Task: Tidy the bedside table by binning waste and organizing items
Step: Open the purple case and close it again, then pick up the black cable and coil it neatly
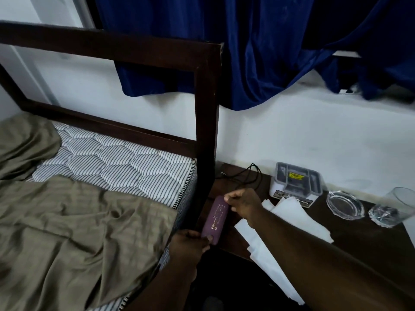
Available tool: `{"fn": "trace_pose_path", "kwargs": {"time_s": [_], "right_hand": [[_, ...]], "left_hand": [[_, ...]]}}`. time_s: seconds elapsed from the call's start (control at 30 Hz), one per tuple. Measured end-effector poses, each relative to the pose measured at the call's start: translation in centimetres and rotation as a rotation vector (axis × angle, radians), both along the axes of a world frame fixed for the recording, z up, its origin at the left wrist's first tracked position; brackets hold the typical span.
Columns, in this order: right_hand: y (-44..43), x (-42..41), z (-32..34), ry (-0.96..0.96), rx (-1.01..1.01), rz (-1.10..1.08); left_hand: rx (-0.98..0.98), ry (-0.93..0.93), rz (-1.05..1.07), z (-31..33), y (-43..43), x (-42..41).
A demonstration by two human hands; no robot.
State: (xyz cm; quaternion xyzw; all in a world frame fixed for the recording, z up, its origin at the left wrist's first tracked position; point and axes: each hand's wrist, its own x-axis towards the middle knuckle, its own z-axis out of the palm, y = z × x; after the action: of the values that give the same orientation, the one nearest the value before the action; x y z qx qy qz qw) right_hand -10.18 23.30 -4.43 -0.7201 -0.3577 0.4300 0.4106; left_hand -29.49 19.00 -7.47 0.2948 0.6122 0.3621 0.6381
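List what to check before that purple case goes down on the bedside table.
1. Hold on the purple case: left hand grips its near end, right hand pinches its far end: ok.
2. Free spot on the table: white papers sprawl across the front: not ok.
3. Black cable tidy: loose loops at the back corner: not ok.
4. Glass steady beside the ashtray: cannot tell.
5. Somewhere to drop waste: nothing of the kind in view: cannot tell.
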Motion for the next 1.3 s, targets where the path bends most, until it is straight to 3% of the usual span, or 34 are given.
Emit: {"fn": "trace_pose_path", "kwargs": {"time_s": [0.4, 0.6, 0.8, 0.97, 1.1, 1.3], "right_hand": [[0.6, 0.3, -1.7, -0.012, -0.013, -0.004], [0.2, 0.4, -1.2, -0.016, 0.016, -0.028], [-0.8, 2.5, 1.0, -0.093, 0.051, -0.115], [-1.4, 5.2, 2.0, -0.144, 0.058, -0.163], [-1.3, 6.2, 1.6, -0.187, 0.043, -0.179], [-0.7, 6.0, 0.7, -0.507, 0.071, -0.113]], "left_hand": [[-0.015, 0.050, 0.006, -0.5, 0.1, 0.7], [0.013, 0.209, -0.047, 0.4, -0.3, 0.5], [0.373, 0.616, -0.196, 3.7, -1.4, 0.6], [0.595, 0.704, -0.324, 6.2, 0.2, 4.0], [0.695, 0.801, -0.446, 7.0, 3.4, 7.8], [0.726, 1.020, -0.690, 5.5, 8.5, 12.2]]}}
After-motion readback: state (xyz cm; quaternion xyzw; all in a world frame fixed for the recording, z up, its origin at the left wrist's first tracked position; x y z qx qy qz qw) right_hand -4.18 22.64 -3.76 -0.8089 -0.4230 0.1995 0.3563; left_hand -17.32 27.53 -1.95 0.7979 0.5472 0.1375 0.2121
